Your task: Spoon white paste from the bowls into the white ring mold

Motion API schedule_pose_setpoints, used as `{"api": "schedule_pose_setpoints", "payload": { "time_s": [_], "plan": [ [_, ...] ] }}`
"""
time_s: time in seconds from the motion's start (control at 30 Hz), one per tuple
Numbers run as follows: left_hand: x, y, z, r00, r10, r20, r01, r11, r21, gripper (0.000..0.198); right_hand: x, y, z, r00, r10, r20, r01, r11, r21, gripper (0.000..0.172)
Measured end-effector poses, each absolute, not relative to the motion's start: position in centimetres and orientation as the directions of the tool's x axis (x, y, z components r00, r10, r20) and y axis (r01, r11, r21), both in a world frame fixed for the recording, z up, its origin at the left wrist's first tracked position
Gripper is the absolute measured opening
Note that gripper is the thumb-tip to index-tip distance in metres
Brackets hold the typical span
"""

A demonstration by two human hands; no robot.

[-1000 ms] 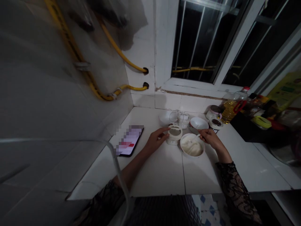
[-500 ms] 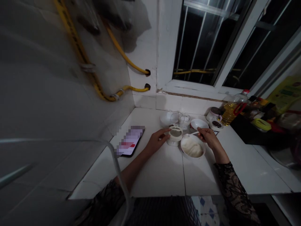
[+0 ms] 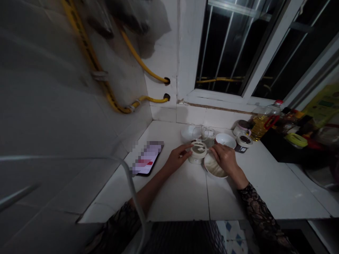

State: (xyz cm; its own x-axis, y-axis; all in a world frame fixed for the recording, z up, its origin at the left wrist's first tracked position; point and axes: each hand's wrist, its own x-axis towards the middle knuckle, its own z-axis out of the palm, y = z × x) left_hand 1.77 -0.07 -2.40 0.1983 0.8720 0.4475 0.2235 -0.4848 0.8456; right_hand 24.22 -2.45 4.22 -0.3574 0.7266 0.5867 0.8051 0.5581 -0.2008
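My left hand [image 3: 180, 157] steadies a small whitish jar [image 3: 196, 160], its fingers and thumb at the left side of the open rim. A white spoon [image 3: 202, 148] is pinched in my right hand [image 3: 224, 159]; its head, with something white on it, is over or inside the jar's mouth, which I cannot tell. Right beside the jar stands a white bowl [image 3: 206, 170] of pale, powdery-looking stuff [image 3: 215, 167], partly hidden under my right hand.
Behind the jar are a clear bowl [image 3: 189, 133], a glass jar [image 3: 208, 134] and a red-and-white bowl [image 3: 226, 140]. A dark-filled jar [image 3: 243, 143] and an oil bottle [image 3: 259, 127] stand to the right. A phone [image 3: 149, 158] lies at the left.
My right hand has moved left with the spoon, from above the bowl's far edge to the jar. It now covers part of the bowl. My left hand stays at the jar.
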Motion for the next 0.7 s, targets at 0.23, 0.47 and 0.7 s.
{"api": "schedule_pose_setpoints", "payload": {
  "time_s": [0.23,0.47,0.7],
  "plan": [
    [1.7,-0.1,-2.5,0.195,0.87,0.454,0.218,-0.489,0.844,0.034,28.7,-2.1,5.5,-0.103,0.847,0.522,0.784,0.391,-0.481,0.048],
    [1.7,-0.2,-2.3,0.191,0.868,0.457,0.222,-0.492,0.842,0.033,29.3,-1.7,4.5,-0.261,0.919,0.297,0.882,0.352,-0.314,0.039],
    [1.7,-0.2,-2.3,0.192,0.864,0.466,0.238,-0.501,0.832,0.032,27.6,-2.1,3.9,-0.39,0.896,0.212,0.774,0.444,-0.452,0.044]
  ]
}}
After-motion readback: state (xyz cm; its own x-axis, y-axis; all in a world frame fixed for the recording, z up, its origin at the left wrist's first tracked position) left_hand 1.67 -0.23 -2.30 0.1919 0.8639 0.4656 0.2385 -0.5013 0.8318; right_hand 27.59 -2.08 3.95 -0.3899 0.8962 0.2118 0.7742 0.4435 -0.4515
